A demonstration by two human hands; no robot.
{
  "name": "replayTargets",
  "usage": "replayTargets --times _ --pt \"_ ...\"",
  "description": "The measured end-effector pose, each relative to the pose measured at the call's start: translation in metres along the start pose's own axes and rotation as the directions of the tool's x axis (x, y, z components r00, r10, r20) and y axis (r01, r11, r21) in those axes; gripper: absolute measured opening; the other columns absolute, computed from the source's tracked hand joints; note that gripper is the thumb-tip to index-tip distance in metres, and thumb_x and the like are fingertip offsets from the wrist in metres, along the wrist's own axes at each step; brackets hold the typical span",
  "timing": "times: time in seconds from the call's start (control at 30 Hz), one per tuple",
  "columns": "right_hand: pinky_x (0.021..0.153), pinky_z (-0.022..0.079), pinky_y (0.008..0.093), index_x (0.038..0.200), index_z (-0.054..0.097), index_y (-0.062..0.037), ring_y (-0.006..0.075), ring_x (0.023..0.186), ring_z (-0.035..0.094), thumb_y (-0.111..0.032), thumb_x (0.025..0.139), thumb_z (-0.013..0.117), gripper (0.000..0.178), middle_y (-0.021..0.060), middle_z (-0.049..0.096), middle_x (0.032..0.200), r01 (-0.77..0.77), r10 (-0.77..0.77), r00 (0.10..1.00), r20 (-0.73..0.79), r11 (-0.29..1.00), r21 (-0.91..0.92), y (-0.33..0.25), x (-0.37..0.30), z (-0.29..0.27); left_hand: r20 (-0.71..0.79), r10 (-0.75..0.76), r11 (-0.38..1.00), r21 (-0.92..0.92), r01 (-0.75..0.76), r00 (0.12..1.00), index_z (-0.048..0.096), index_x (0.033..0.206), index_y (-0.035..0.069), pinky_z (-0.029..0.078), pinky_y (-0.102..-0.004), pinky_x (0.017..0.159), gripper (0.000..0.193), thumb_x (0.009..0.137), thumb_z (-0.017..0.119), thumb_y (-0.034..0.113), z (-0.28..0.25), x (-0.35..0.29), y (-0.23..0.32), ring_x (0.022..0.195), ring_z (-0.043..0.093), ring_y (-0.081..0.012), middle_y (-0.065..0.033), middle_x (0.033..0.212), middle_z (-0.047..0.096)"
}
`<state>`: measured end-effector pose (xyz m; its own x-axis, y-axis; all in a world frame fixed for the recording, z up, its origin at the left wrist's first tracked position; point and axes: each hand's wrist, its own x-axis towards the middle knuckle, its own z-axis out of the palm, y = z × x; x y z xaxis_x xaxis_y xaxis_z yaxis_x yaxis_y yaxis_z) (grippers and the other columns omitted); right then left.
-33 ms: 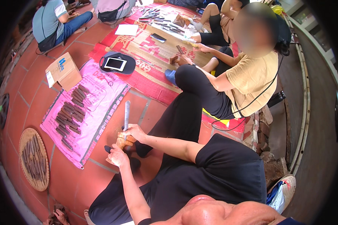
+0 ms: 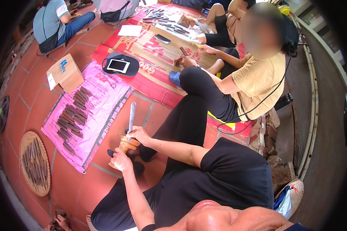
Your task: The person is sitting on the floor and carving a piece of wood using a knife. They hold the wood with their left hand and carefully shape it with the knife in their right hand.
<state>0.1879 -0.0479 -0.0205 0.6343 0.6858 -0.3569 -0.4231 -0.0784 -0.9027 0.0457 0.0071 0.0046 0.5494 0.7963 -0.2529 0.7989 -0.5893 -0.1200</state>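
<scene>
Between my knees my right hand [image 2: 139,135] is closed round the lower end of a long grey blade-shaped tool [image 2: 132,114], which stands nearly upright. Right beside it, my left hand [image 2: 121,161] curls against a tan-orange lump [image 2: 128,144], possibly wood, that sits under the tool's lower end. The fingers hide much of this lump, so its kind is unclear. A small dark tip [image 2: 110,153] shows at the left hand's outer side; whether it belongs to the held piece I cannot tell.
Dark brown sticks [image 2: 71,119] lie in rows on a pink cloth [image 2: 104,109], left of my hands. More fill a round woven tray [image 2: 24,150]. A cardboard box [image 2: 65,73] and a cap [image 2: 131,66] bearing a phone stand beyond. At right, a co-worker [image 2: 254,77] sits on a red mat.
The grey tool has tipped slightly to the right at its upper end, and my right hand has shifted a little with it. My left hand stays in place.
</scene>
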Motion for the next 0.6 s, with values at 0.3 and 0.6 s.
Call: replayTargets --times 0.3,0.6 --pt "0.064 0.044 0.0266 0.074 0.061 -0.0033 0.0105 0.067 0.057 -0.005 0.072 0.070 0.010 0.0015 0.061 0.071 -0.053 0.060 0.993 0.098 0.996 -0.071 -0.019 -0.009 0.014 0.003 -0.003 1.000 0.020 0.003 1.000 0.045 0.102 0.009 0.047 -0.0328 0.071 0.045 0.070 0.073 0.022 0.003 0.001 -0.004 0.076 0.065 -0.0218 -0.0081 0.084 0.063" --pt "0.065 0.047 0.0266 0.074 0.060 -0.0024 0.0113 0.067 0.058 0.000 0.072 0.069 0.009 0.0025 0.062 0.071 0.039 -0.038 0.998 0.047 0.999 -0.029 -0.004 -0.004 0.018 0.021 -0.003 1.000 0.013 0.003 1.000 0.045 0.102 0.009 0.046 -0.0326 0.072 0.044 0.070 0.073 0.021 0.001 0.001 -0.003 0.076 0.064 -0.0208 -0.0077 0.084 0.063"
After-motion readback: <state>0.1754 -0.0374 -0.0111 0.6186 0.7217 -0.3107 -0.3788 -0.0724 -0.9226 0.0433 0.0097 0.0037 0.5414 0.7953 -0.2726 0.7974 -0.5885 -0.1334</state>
